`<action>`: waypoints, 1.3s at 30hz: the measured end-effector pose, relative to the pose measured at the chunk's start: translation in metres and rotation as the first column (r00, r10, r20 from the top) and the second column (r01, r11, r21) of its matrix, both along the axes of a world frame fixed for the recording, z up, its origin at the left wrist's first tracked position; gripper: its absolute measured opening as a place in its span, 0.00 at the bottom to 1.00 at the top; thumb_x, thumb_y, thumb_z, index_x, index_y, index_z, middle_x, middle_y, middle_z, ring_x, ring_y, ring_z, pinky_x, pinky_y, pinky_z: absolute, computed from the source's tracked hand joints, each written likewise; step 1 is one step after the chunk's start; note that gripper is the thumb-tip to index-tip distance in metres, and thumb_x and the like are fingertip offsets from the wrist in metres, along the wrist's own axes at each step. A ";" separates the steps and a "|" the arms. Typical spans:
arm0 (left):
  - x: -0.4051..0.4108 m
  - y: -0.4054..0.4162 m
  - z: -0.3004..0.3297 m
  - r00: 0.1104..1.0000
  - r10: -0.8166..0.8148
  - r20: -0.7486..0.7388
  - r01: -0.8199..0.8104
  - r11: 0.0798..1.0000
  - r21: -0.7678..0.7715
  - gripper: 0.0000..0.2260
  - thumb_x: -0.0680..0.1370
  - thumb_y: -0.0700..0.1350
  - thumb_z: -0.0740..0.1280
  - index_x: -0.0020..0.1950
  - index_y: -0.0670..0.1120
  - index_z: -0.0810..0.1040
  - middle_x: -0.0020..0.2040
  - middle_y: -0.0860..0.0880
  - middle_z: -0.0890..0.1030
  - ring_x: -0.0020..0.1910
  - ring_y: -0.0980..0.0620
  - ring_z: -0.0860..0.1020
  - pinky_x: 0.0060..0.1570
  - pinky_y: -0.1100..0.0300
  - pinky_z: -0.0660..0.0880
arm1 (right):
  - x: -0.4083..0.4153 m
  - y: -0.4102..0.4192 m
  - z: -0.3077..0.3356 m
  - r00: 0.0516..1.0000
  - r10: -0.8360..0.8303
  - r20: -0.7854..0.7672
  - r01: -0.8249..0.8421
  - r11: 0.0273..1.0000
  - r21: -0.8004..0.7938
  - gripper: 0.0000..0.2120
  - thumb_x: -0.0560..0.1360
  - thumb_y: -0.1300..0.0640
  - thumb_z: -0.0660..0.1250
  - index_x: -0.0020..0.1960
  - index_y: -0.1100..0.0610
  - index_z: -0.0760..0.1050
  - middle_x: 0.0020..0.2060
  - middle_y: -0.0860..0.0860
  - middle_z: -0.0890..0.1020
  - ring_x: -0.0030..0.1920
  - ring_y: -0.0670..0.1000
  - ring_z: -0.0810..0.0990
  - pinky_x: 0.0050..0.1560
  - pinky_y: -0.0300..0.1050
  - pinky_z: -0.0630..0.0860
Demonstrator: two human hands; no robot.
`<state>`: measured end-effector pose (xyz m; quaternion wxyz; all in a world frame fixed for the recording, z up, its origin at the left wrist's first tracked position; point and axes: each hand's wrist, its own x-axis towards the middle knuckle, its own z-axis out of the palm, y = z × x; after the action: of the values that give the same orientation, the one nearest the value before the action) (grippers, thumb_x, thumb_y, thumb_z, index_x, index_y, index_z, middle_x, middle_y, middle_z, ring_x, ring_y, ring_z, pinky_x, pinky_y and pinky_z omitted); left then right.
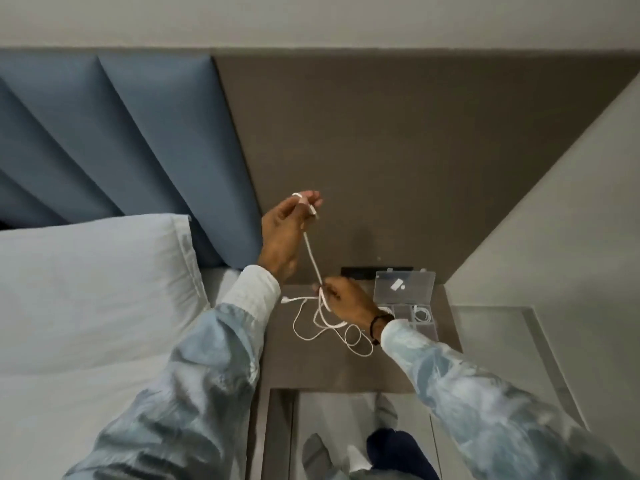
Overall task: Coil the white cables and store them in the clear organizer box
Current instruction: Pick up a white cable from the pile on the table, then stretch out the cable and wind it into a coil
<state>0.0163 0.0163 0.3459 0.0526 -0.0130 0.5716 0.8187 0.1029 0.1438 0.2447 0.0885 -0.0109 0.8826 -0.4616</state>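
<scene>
A white cable (312, 258) runs taut between my two hands above the brown bedside table (304, 368). My left hand (282, 233) is raised and pinches one end, with the cable looped over a fingertip. My right hand (346, 297), lower down, grips the cable close to the table. Below it the rest of the cable (332, 332) lies in loose loops on the tabletop. The clear organizer box (405, 303) stands open at the table's back right. A coiled white cable (423, 313) sits in one compartment.
A bed with a white pillow (93, 289) lies to the left, under a blue padded headboard (121, 143). A grey wall panel rises behind the table, and a light wall (554, 237) closes in on the right. A black strip (356, 271) sits behind the box.
</scene>
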 end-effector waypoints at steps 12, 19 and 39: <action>0.015 -0.080 -0.027 0.756 -0.653 -0.050 -0.077 -0.013 -0.997 0.09 0.78 0.45 0.55 0.49 0.44 0.73 0.49 0.43 0.76 0.47 0.43 0.76 0.50 0.50 0.75 | -0.016 0.048 0.058 0.961 0.119 -0.249 0.033 0.848 0.530 0.11 0.77 0.43 0.66 0.48 0.48 0.82 0.39 0.45 0.85 0.41 0.50 0.83 0.42 0.43 0.79; 0.033 -0.077 -0.035 0.676 -0.736 0.013 0.203 0.169 -0.965 0.10 0.84 0.41 0.58 0.49 0.43 0.78 0.40 0.53 0.77 0.39 0.56 0.76 0.45 0.62 0.71 | -0.036 0.073 0.075 0.877 0.303 -0.374 0.103 0.641 0.761 0.16 0.81 0.42 0.59 0.49 0.49 0.80 0.41 0.49 0.85 0.41 0.52 0.83 0.39 0.43 0.77; -0.052 -0.160 0.050 0.894 0.401 0.199 -0.446 0.759 0.474 0.11 0.86 0.39 0.56 0.45 0.46 0.73 0.39 0.52 0.74 0.35 0.58 0.76 0.41 0.68 0.77 | 0.008 0.072 0.035 0.958 0.148 -0.246 0.066 0.720 0.691 0.27 0.82 0.39 0.50 0.39 0.54 0.76 0.34 0.55 0.83 0.36 0.58 0.81 0.37 0.48 0.75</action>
<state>-0.0355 -0.1441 0.3954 -0.1080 -0.1627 0.3146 0.9289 0.1110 0.2160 0.2800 -0.0309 -0.0625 0.9935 -0.0896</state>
